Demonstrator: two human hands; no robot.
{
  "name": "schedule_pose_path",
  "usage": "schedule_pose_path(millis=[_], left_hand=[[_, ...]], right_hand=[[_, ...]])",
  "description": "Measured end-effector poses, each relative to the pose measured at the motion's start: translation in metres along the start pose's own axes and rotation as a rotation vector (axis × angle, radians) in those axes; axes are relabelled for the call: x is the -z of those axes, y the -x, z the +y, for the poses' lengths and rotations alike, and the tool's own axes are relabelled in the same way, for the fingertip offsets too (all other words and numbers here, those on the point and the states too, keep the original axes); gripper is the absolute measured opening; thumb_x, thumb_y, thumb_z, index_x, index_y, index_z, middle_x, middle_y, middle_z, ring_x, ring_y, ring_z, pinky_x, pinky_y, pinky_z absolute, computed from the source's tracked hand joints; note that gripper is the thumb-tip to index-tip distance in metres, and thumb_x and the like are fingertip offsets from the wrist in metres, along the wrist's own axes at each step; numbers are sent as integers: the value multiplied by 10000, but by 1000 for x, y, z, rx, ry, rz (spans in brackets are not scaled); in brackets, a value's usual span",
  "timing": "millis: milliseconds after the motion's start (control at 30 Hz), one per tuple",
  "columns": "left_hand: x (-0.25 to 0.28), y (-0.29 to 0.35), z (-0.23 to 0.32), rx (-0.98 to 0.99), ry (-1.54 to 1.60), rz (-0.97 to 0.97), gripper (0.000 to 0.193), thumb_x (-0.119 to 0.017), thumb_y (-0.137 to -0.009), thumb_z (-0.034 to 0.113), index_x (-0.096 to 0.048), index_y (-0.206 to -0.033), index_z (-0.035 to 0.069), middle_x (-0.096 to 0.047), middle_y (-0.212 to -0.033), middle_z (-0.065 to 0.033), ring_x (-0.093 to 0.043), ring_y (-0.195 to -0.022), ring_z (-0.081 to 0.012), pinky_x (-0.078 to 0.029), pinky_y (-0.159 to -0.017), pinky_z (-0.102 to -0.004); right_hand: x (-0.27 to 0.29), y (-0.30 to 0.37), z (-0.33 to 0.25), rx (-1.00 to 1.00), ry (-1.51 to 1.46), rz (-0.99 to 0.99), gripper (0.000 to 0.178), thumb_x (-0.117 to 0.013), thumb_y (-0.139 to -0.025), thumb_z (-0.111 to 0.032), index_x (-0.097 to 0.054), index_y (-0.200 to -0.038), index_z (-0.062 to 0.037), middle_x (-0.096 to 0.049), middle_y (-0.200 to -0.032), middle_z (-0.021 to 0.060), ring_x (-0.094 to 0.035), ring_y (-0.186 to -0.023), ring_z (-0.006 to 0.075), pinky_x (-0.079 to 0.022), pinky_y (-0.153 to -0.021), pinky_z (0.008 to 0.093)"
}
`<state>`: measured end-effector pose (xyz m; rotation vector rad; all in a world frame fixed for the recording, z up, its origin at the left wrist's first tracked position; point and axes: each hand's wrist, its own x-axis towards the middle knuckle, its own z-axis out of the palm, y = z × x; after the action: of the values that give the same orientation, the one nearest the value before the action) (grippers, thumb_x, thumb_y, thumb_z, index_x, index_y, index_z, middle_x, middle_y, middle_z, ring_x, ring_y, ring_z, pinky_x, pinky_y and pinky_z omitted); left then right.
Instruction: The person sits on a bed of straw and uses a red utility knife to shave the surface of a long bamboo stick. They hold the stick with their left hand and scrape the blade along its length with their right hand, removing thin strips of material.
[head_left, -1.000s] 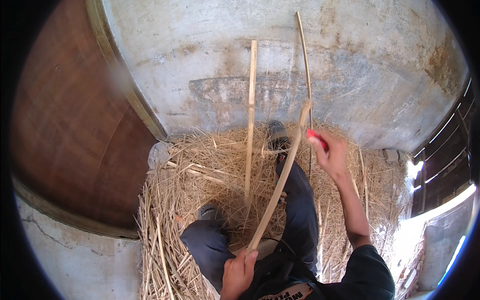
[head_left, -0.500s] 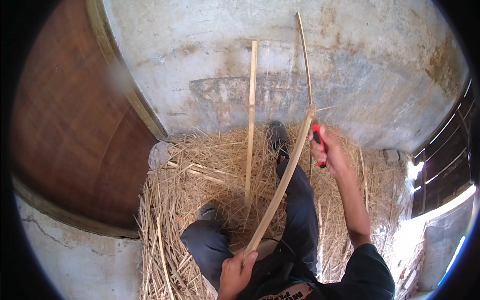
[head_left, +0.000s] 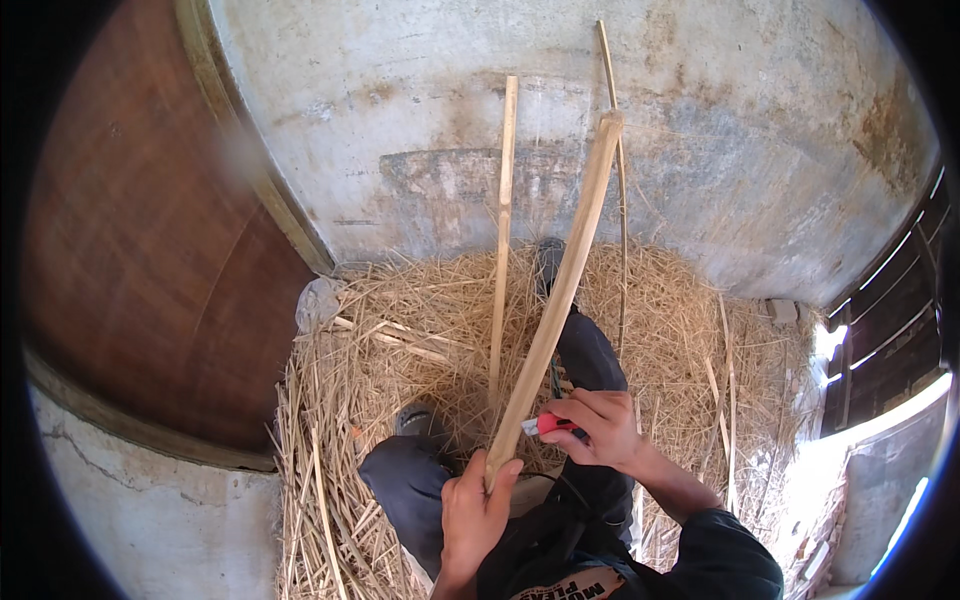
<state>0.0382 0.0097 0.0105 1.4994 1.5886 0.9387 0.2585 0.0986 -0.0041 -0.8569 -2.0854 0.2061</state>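
My left hand (head_left: 477, 512) is closed around the near end of a long pale bamboo strip (head_left: 562, 290). The strip slants up and away, its far end raised in front of the wall. In my right hand (head_left: 604, 428) is a red and black utility knife (head_left: 556, 424), its silver tip pointing left. That tip is at the strip's right edge, a little beyond my left hand; whether it touches the strip I cannot tell.
A pale strip (head_left: 503, 210) and a thinner one (head_left: 621, 190) stand upright near the stained wall (head_left: 440, 120). Straw-like shavings (head_left: 410, 300) cover the floor around my legs. A brown panel (head_left: 150, 230) is on the left; dark slats (head_left: 890, 300) are at the right.
My right hand has come down and toward me with the utility knife, from near the strip's far end to close by my left hand. The strip's far end has risen.
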Motion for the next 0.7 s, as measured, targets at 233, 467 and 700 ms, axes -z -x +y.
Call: schedule_pose_path(millis=[233,467,700], left_hand=[[-6,0,4,-73,8,40,286,-704,-1045,257,-615,-995,-10,-628,-683,-200,-659,-621,-422,-485,-569,-441],[-4,0,8,-51,-20,44,351,-718,-1041,302,-596,-1009,-25,-664,-720,-262,-696,-714,-491,-525,-594,-514],[-4,4,4,-41,-75,33,385,-692,-1055,340,-596,-1022,-31,-659,-706,-275,-691,-694,-498,-526,-589,-525]], right_hand=[[-8,3,-12,71,18,-17,393,-898,-824,-358,-747,-1074,-95,-620,-754,10,-644,-562,208,-506,-509,335],[-6,0,-15,64,63,-12,373,-891,-827,-363,-752,-1058,-104,-616,-740,3,-640,-546,199,-502,-506,324],[2,-8,-10,47,108,23,372,-889,-812,-374,-764,-1043,-109,-615,-741,2,-642,-552,181,-493,-512,304]])
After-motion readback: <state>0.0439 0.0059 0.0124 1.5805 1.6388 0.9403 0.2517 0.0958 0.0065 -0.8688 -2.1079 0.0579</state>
